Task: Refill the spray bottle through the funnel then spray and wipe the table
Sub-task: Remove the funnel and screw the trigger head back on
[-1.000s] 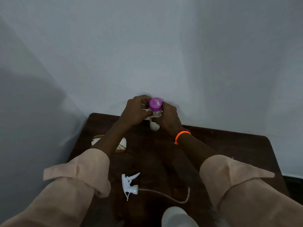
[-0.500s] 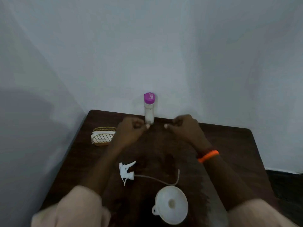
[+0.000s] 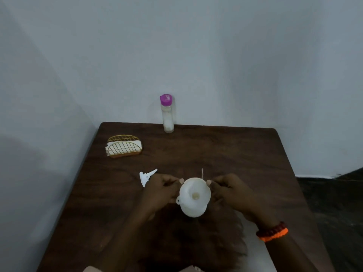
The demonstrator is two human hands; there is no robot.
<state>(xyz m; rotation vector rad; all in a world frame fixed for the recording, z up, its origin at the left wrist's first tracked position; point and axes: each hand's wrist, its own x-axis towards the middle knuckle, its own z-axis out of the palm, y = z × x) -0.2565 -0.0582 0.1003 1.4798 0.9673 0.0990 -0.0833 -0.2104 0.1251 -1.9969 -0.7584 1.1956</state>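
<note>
A white funnel (image 3: pixel 195 195) is seen from above near the middle of a dark wooden table (image 3: pixel 235 158), its wide mouth turned up toward the camera and a small loop tab projecting from its left rim. Whether it is seated in the neck of a spray bottle cannot be told, since only a pale rounded form is visible beneath it. The left hand (image 3: pixel 160 190) is placed just left of the funnel with fingers curled, a fingertip touching the rim; whether the rim is actually gripped cannot be told. The right hand (image 3: pixel 228 190) is placed just right of the funnel in the same curled manner, a fingertip at the rim, and an orange and dark bracelet (image 3: pixel 272 231) is worn on its wrist. The white trigger sprayer head (image 3: pixel 146 176) is laid on the table to the left of the funnel, partly hidden behind the left hand, and the end of its thin tube (image 3: pixel 202 173) is seen just beyond the funnel. Far beyond the funnel, at the table's back edge against the wall, a clear bottle with a purple cap (image 3: pixel 167 114) is stood upright. Beyond the funnel and to its left, a gold wire napkin holder (image 3: pixel 124 147) with white napkins is set.
</note>
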